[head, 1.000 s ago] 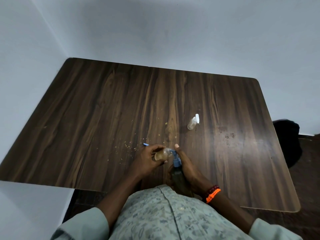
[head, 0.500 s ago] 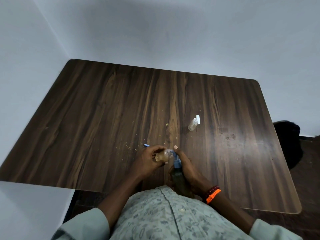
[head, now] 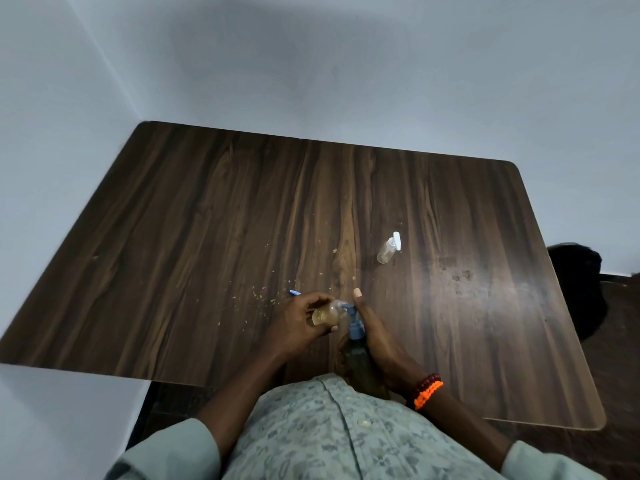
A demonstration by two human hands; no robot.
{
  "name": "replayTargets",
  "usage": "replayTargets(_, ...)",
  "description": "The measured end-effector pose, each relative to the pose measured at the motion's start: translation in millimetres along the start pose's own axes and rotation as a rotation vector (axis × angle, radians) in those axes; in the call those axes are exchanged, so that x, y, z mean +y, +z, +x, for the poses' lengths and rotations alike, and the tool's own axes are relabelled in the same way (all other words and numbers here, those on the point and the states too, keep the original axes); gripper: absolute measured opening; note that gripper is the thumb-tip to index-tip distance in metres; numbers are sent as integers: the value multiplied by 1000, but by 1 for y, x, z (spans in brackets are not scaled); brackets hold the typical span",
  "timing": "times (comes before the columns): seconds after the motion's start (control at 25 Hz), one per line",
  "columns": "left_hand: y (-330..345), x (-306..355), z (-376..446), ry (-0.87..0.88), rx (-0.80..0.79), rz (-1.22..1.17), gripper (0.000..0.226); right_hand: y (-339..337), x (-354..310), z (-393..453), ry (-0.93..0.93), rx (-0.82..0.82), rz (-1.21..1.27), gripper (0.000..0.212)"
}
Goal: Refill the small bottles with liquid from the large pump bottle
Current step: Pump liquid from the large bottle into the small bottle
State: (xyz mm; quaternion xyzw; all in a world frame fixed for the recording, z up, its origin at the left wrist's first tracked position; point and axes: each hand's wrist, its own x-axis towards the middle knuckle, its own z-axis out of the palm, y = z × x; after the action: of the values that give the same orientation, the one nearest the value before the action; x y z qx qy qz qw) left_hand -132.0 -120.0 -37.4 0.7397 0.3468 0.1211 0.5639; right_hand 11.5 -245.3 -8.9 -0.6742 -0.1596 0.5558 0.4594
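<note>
Amber small bottle point(head: 325, 314) gripped in left hand point(head: 294, 323), right hand point(head: 375, 336) clasping pump bottle point(head: 360, 355)

No legible text, label, brand or number on either bottle, the desk, or elsewhere in view.

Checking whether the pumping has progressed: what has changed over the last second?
Almost nothing. The left hand still holds the small bottle at the blue pump nozzle, and the right hand stays on the large pump bottle. The other small bottle stays standing, untouched, on the table.
</note>
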Motion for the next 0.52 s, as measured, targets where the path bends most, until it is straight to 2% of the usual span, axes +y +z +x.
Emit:
replayTargets(0.12, 1, -1, -1, -2, -11, -8, 43, -4, 0, -4, 26, 13, -22, 66)
replayTargets(0.28, 2, -2, -1, -13, -18, -5, 43, -5, 5, -2, 60, 84, -81, 72)
replayTargets(0.44, -1, -1, 0, 3, -10, -2, 40, -1, 0, -1, -1, 24, -67, 81)
replayTargets(0.52, -2, -1, 0, 5, -5, -11, 41, -2, 2, 1, -1, -9, -45, 77)
